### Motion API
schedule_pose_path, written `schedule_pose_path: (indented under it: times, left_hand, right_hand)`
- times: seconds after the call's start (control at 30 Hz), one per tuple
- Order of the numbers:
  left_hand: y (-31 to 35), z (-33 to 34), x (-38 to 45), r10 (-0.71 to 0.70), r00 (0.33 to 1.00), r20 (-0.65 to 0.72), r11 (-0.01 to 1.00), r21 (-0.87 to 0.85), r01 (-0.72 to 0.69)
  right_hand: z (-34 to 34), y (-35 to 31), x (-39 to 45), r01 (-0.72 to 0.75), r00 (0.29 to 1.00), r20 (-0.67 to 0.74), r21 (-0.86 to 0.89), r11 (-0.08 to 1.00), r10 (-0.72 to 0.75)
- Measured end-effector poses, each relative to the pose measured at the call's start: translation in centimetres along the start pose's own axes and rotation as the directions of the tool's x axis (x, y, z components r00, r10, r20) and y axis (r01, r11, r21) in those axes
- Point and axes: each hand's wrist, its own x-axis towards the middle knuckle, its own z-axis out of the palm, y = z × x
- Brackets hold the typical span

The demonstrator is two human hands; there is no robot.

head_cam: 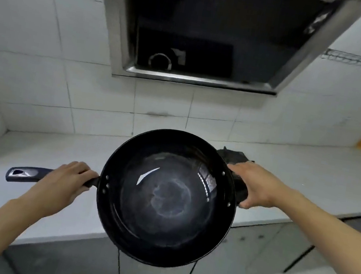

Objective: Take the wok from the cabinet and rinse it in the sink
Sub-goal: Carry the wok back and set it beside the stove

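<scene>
Your left hand point(62, 185) grips the round black steel wok point(166, 197) by its handle, your right hand point(254, 186) its far rim; carry it to the sink next.

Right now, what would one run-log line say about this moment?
stage: wok out, unrinsed | wok: held level over counter | left hand: grips long handle | right hand: grips far rim side | sink: not in view
</scene>
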Motion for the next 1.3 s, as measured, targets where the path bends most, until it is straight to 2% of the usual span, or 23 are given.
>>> schedule_pose_path:
  times: [0.3,0.57,0.73,0.87,1.1,1.3]
  left_hand:
    - [19.3,5.0,14.7,0.208,0.977,0.05,0.978,0.0,-0.209]
    - [30.5,7.6,25.4,0.325,0.941,0.096,0.946,-0.019,-0.325]
    - [34.1,10.0,32.4,0.402,0.911,0.092,0.916,-0.032,-0.401]
    - [35.5,13.0,38.5,0.462,0.884,0.067,0.885,-0.09,-0.456]
    - [35.6,18.0,49.8,0.519,0.854,0.022,0.845,-0.162,-0.51]
    - [35.3,20.7,55.9,0.516,0.854,0.066,0.851,-0.154,-0.502]
  right_hand:
    - [2.8,19.1,-15.7,-0.19,0.982,-0.021,-0.019,0.982,0.19]
    - [4.9,29.7,-24.9,-0.344,0.939,-0.021,0.016,0.939,0.344]
    - [6.3,34.3,-26.8,-0.441,0.896,-0.026,0.054,0.896,0.443]
    - [6.8,38.1,-26.2,-0.484,0.875,-0.008,0.019,0.875,0.485]
    - [5.4,44.9,-22.0,-0.551,0.834,0.001,-0.004,0.834,0.551]
    - [6.9,50.4,-18.0,-0.553,0.833,0.029,0.027,0.833,0.552]
